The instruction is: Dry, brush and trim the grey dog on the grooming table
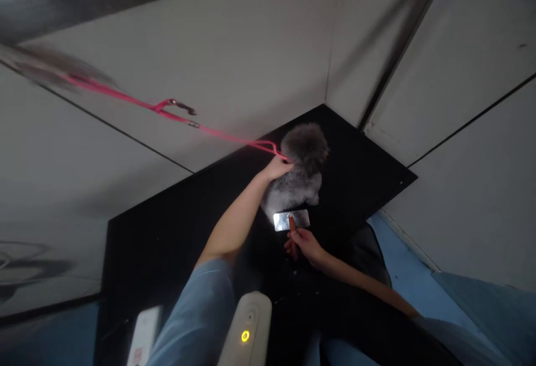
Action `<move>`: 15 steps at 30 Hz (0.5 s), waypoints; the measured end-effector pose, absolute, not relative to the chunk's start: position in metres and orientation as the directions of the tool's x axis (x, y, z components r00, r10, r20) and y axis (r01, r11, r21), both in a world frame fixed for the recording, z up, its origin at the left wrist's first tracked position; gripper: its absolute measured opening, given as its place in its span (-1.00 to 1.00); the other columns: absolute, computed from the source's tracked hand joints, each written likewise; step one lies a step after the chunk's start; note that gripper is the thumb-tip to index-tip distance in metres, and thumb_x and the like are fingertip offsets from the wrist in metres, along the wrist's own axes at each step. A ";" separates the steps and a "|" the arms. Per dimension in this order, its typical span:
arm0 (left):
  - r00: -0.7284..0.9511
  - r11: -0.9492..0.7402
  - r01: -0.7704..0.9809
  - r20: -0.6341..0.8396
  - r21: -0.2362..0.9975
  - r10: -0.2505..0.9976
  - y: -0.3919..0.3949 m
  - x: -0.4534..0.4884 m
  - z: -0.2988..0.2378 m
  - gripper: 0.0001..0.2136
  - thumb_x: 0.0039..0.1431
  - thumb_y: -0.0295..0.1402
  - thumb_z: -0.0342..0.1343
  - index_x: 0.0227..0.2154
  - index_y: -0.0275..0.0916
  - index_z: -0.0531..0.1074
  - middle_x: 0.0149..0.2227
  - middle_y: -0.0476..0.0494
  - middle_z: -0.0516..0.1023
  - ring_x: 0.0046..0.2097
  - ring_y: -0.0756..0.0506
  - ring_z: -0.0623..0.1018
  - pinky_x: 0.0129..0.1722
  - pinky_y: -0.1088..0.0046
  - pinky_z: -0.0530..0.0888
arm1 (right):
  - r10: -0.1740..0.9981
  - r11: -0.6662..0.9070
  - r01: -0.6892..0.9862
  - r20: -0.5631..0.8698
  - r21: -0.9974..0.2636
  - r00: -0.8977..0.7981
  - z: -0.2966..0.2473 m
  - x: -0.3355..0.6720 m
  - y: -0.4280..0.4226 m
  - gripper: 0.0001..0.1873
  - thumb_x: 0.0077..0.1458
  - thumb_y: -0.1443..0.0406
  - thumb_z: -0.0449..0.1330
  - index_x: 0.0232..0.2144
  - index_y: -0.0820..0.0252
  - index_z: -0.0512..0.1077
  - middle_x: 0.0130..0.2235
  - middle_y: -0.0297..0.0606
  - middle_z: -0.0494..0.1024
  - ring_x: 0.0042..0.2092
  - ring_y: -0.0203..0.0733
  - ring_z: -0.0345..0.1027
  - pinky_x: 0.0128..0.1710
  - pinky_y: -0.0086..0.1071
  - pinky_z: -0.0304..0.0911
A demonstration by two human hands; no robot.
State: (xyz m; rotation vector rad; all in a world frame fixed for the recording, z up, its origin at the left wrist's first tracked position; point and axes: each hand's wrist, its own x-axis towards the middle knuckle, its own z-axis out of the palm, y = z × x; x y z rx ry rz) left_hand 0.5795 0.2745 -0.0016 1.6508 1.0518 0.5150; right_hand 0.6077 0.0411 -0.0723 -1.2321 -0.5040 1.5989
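Note:
A small grey fluffy dog [291, 190] is on the black table [176, 248], its darker, bushier end [306, 145] toward the far side. My left hand [278, 169] grips its fur beside the loop of a pink lead [228, 135]. In my right hand [309, 244] is a slicker brush [301, 218], with the fingers closed round its reddish-brown handle. The brush's shiny metal back faces up at the dog's near end. Whether the bristles touch the coat is hidden.
The lead stretches up left, with a metal clip [183, 107] hanging from it. Pale walls [251, 47] border the table's far sides. In the foreground are a white device [251, 313] with a yellow light and a white box-shaped object [144, 329].

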 end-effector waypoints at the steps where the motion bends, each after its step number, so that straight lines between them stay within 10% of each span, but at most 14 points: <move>1: 0.610 0.010 0.307 -0.205 0.952 0.766 0.276 0.574 -0.007 -0.77 -0.07 -0.25 0.32 -0.52 -0.36 0.55 -0.49 -0.10 0.58 -0.40 -0.06 0.53 -0.18 0.40 0.50 | 0.901 -0.358 -0.466 -0.431 -0.809 0.056 -0.073 0.611 0.046 -0.35 -0.19 -0.24 0.23 -0.36 0.21 0.36 -0.46 -0.23 0.57 -0.47 -0.20 0.45 -0.43 -0.33 0.34; 7: 0.585 0.463 0.409 -0.615 0.787 0.528 0.261 0.536 -0.052 -0.51 -0.03 0.08 0.22 -0.41 -0.36 0.58 -0.43 -0.24 0.63 -0.35 -0.18 0.58 -0.19 0.29 0.49 | 0.883 -0.386 -0.442 -0.462 -0.810 0.077 -0.073 0.608 0.058 -0.32 -0.31 -0.25 0.29 -0.45 0.23 0.35 -0.51 -0.24 0.53 -0.47 -0.17 0.43 -0.44 -0.30 0.34; 10: 0.548 0.513 0.407 -0.652 0.756 0.524 0.245 0.513 -0.066 -0.45 -0.02 0.14 0.16 -0.35 -0.37 0.59 -0.40 -0.25 0.64 -0.31 -0.19 0.58 -0.19 0.30 0.48 | 0.840 -0.532 -0.452 -0.515 -0.716 -0.171 -0.068 0.601 0.048 -0.33 -0.25 -0.25 0.26 -0.41 0.21 0.34 -0.52 -0.28 0.53 -0.52 -0.22 0.40 -0.53 -0.36 0.30; 15: 0.639 0.463 0.373 -0.584 0.804 0.501 0.219 0.472 -0.072 -0.39 -0.02 0.19 0.12 -0.29 -0.36 0.58 -0.35 -0.22 0.64 -0.31 -0.16 0.56 -0.22 0.33 0.47 | 0.897 -0.360 -0.583 -0.442 -0.729 0.000 -0.050 0.606 0.033 -0.33 -0.27 -0.22 0.30 -0.36 0.19 0.32 -0.41 -0.28 0.57 -0.42 -0.26 0.46 -0.43 -0.40 0.33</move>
